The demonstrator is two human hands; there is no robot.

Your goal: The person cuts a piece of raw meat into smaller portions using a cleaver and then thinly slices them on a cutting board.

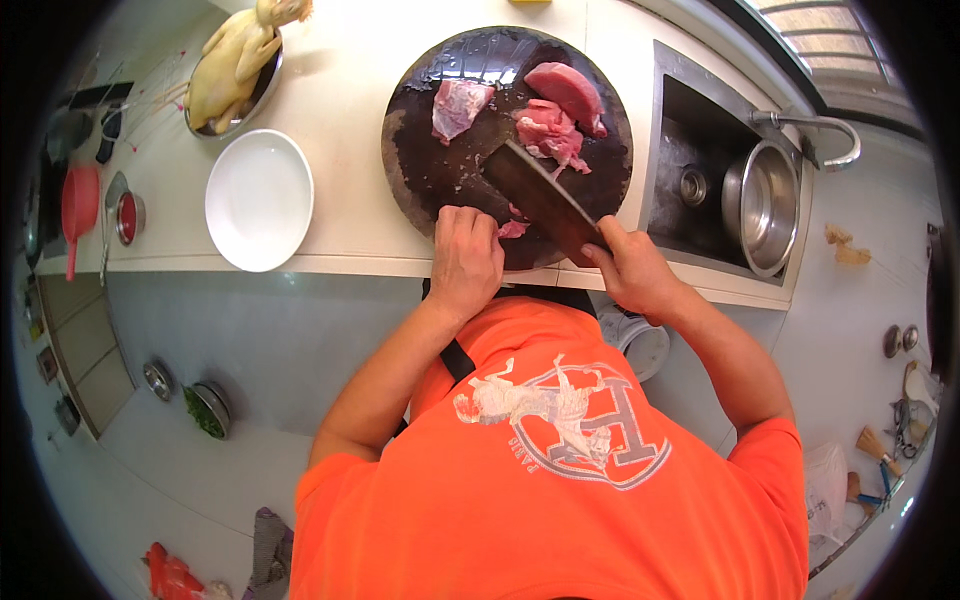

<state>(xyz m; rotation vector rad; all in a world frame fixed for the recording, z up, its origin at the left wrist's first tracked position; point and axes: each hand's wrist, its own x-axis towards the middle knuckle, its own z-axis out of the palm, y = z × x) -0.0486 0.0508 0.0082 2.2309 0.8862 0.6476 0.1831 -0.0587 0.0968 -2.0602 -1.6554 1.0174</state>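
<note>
A cleaver (546,201) is gripped by its handle in my right hand (634,262), its wide blade slanting up and left over a round dark chopping board (420,176). My left hand (469,251) rests on the board's near edge with its fingers curled. Small scraps of raw meat (513,228) lie beside those fingers; whether the fingers pinch any is hidden. Past the blade sit a pile of cut raw meat (549,129) and a thick smooth piece of red meat (566,90). Farther left on the board is a paler chunk of meat (460,110).
Left of the board, a white oval dish (259,201) stands near the counter's front edge. Behind it a plucked whole chicken (229,71) lies over a metal bowl (266,94). To the right, a sink (679,135) holds a steel basin (766,210) under a curved faucet (840,131).
</note>
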